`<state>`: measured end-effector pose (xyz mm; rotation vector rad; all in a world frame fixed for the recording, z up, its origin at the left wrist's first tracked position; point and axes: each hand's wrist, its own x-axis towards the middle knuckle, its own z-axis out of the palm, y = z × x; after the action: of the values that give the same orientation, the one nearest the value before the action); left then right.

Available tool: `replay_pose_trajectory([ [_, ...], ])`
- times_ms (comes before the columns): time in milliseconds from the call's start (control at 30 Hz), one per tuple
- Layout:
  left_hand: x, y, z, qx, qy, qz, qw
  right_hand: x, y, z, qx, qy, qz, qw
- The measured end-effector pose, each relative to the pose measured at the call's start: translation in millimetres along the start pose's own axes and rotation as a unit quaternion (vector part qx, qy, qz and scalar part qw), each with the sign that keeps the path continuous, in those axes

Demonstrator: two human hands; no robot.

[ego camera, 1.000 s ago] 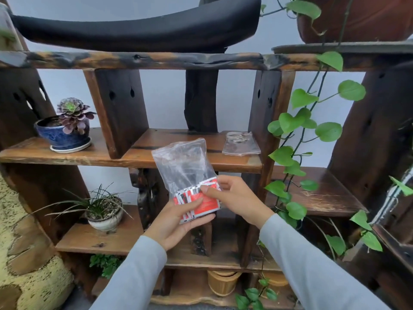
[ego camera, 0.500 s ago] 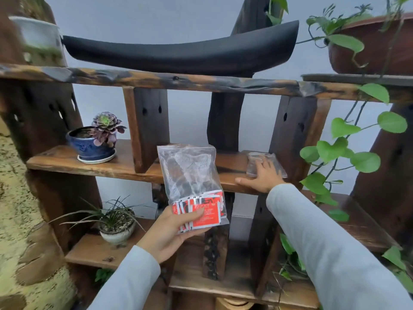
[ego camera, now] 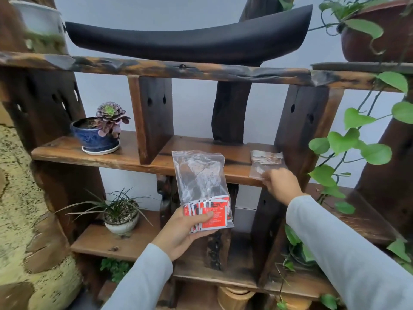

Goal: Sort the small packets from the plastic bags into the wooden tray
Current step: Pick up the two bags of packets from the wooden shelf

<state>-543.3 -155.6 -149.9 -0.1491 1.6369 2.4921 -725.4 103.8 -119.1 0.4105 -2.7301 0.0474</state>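
My left hand (ego camera: pixel 183 233) holds a clear plastic bag (ego camera: pixel 200 177) upright by its bottom, in front of the wooden shelf unit. Several red and white small packets (ego camera: pixel 212 214) lie bunched at the bottom of that bag under my thumb. A second, smaller clear bag (ego camera: pixel 264 163) lies on the middle shelf (ego camera: pixel 143 161) at its right end. My right hand (ego camera: pixel 282 184) pinches the near edge of that second bag at the shelf's front lip. No wooden tray is in view.
A succulent in a blue pot (ego camera: pixel 97 136) stands on the middle shelf's left. A grass plant in a white pot (ego camera: pixel 121 217) sits on the lower shelf. Trailing green vine leaves (ego camera: pixel 348 142) hang at the right. A long black curved object (ego camera: pixel 190 40) rests on the top beam.
My right hand let go of the packet bag, reached to the second bag on the shelf, then drew back to that bag's near edge. The view shifted down and left.
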Motion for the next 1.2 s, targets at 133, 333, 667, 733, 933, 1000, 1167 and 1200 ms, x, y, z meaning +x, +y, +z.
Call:
replay_pose_trajectory([
  [133, 7, -4, -2, -0.007, 0.011, -0.008, 1.000, -20, 1, -28, 0.090, 0.113, -0.032, 0.989],
  [333, 13, -4, 0, -0.032, 0.019, -0.016, 0.999, -30, -3, -105, 0.170, 0.105, -0.098, 0.975],
  [667, -4, -31, 16, -0.073, -0.060, -0.079, 0.992, -61, -34, -179, 0.421, -0.193, -0.179, 0.868],
  [733, -17, -47, 25, -0.126, -0.139, -0.103, 0.977, -62, -41, -163, 0.462, -0.219, -0.169, 0.843],
  [933, -52, -89, 51, -0.174, -0.204, -0.158, 0.950, -69, -43, -108, 0.403, -0.261, -0.144, 0.865],
  [1000, -59, -93, 56, -0.160, -0.159, -0.169, 0.959, -75, -42, -97, 0.410, -0.275, -0.131, 0.860],
  [1167, -72, -110, 61, -0.140, -0.076, -0.146, 0.976, -94, -41, -79, 0.365, -0.164, -0.128, 0.907],
  [1200, -74, -115, 62, -0.144, -0.066, -0.141, 0.977, -98, -38, -72, 0.349, -0.105, -0.118, 0.924],
])
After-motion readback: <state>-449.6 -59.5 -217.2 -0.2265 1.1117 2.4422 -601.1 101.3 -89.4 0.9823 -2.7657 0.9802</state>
